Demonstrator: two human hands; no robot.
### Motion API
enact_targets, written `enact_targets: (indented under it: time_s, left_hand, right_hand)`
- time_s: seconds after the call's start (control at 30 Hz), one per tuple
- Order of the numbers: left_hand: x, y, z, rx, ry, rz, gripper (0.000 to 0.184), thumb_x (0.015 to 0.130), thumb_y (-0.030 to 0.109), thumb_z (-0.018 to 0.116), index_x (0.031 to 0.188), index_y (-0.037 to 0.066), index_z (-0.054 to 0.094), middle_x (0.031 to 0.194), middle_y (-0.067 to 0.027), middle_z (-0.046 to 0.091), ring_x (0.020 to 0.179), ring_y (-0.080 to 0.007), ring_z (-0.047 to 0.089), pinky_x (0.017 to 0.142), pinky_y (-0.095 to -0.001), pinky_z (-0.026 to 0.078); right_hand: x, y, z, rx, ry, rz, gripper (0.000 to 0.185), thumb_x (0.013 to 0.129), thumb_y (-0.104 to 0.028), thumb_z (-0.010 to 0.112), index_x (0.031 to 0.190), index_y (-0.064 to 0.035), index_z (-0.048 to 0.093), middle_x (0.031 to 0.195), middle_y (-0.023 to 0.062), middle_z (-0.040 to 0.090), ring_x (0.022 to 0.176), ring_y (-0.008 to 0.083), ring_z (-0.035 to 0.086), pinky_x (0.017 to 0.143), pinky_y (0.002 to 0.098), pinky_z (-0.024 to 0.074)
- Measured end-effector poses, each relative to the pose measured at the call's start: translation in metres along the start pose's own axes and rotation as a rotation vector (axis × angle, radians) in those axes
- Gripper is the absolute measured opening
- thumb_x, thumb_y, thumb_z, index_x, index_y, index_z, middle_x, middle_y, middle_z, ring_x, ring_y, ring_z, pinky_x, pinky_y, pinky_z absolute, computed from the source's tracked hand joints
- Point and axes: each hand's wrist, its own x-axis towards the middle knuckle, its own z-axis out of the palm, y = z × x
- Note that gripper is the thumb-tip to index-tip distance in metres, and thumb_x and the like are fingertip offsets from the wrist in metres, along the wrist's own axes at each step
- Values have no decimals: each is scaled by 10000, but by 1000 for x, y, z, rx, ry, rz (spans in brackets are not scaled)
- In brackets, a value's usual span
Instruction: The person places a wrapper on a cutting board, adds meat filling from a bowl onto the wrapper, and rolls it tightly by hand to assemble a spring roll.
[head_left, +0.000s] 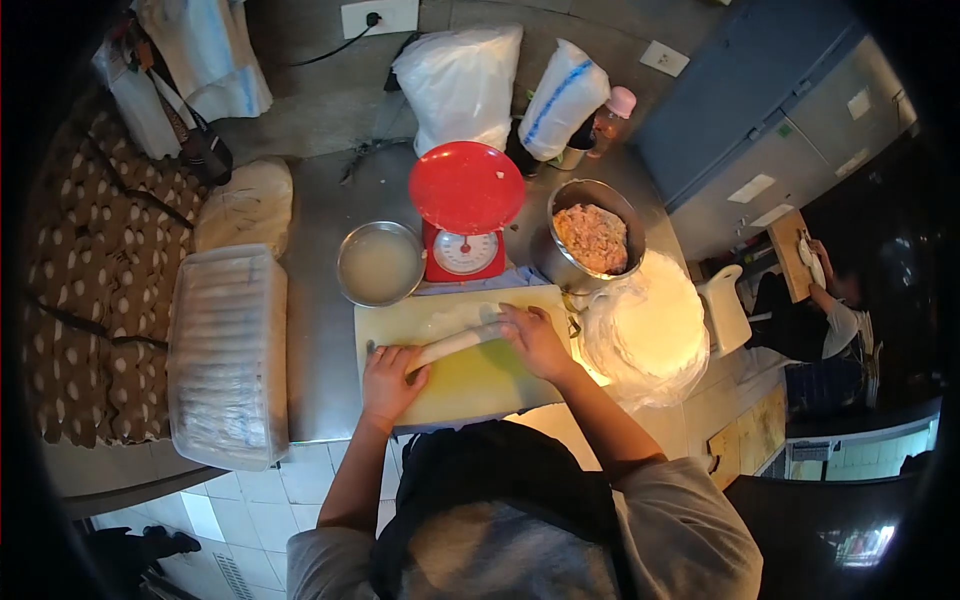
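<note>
A long, pale rolled wrapper (458, 346) lies at a slant across the yellow cutting board (470, 385). My left hand (393, 380) is closed over its left end, with the thumb on the near side. At the other end, my right hand (533, 340) has its fingers curled onto the roll. A steel pot of ground meat mixture (592, 238) stands beyond my right hand. Close by it is a stack of round, thin wrappers (645, 325) in clear plastic. Behind the board sits a metal bowl of cloudy liquid (380, 263).
A red kitchen scale (465, 245) stands behind the board. To the left are a plastic container of long rolls (230, 355) and stacked egg trays (95, 300). White plastic bags (460, 85) line the wall. Another person (835, 325) holds a board at far right.
</note>
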Motion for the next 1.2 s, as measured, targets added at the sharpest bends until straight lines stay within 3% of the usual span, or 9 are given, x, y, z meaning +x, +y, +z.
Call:
enact_targets:
  time_s: [0.03,0.43,0.63,0.73,0.9,0.97,1.0,1.1,1.2]
  left_hand:
    - [2,1,-1,11,-6,-4,294,719,237,731,974,104,672,921,-61,631,912,-270,576,860,-390,465]
    - [0,1,1,13,10,-2,274,743,242,729,972,103,671,922,-68,629,908,-281,573,841,-387,464]
    - [1,0,2,12,2,4,275,734,238,737,961,100,669,917,-75,632,898,-287,574,834,-391,463]
    - [0,0,2,-1,1,-4,273,726,229,739,956,99,668,915,-80,632,898,-291,574,832,-396,462]
    - [1,1,3,-7,8,14,278,718,216,738,960,100,665,904,-83,624,893,-294,572,839,-402,458]
    - [0,0,1,-2,12,-6,278,716,214,737,959,102,663,902,-84,620,892,-296,570,841,-406,455]
    - [-1,-1,1,-6,0,-15,277,716,214,737,959,102,662,902,-85,618,892,-298,569,840,-408,454]
    - [3,-1,2,7,-13,1,266,720,213,734,951,105,659,905,-87,616,889,-303,568,840,-412,452]
    - [1,0,2,12,-21,-8,286,715,206,741,964,102,650,923,-94,620,894,-314,578,859,-429,444]
  right_hand:
    - [-7,1,2,-33,-10,9,434,943,-323,524,1256,-25,489,1047,173,654,1039,327,599,1042,529,306]
    - [2,0,20,-287,84,4,528,904,-320,583,1300,-10,422,1142,174,623,1021,320,616,1094,548,249]
    - [-1,-8,24,-264,12,-102,563,919,-364,550,1297,34,430,1061,217,639,969,328,630,1078,536,275]
    - [-1,3,-10,-254,-24,90,547,926,-374,539,1288,25,447,1074,221,636,972,322,633,1076,537,272]
    - [-46,10,-109,342,276,205,391,879,-146,631,1211,27,519,925,132,647,868,236,637,888,391,481]
    - [-79,2,-175,699,469,428,356,804,-7,639,1146,10,541,829,81,613,783,173,613,785,313,515]
    - [-101,6,-210,771,516,339,349,772,20,617,1109,-5,532,786,92,603,720,193,614,734,326,522]
    - [-173,-5,-292,1156,612,-37,325,775,-218,655,951,-67,428,653,56,497,522,134,468,456,279,394]
    - [-183,-62,-345,1118,458,-371,328,764,-242,679,912,-69,444,537,56,466,398,140,439,380,256,346]
